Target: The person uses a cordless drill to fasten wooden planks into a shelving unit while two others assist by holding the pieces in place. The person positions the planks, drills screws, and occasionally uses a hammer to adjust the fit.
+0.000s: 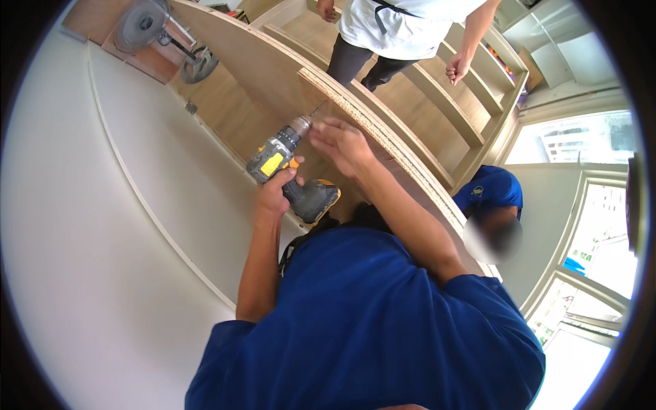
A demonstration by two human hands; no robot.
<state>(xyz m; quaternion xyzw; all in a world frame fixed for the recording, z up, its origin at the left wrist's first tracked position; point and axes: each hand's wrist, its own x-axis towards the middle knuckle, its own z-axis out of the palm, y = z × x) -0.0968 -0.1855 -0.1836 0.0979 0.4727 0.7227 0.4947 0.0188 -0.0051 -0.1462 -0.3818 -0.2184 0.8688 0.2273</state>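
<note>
My left hand [275, 195] is wrapped around the handle of a grey and black cordless drill [277, 158] with a yellow label and orange accents. A thin drill bit [318, 109] sticks out of its silver chuck toward a wooden panel [260, 68]; I cannot tell whether the tip touches the wood. Beside the chuck, my right hand [345, 145] is open, its fingers stretched toward the chuck. Whether those fingertips touch the chuck is unclear. The drill's battery [316, 201] hangs close to my body.
A raw-edged board [383, 123] runs diagonally past my right arm. Beyond it stands a person in a white shirt [389, 27] by a wooden shelf frame [444, 102]. Another person in blue [492, 188] is at right. A fan [142, 26] lies far left, near the white wall [137, 225].
</note>
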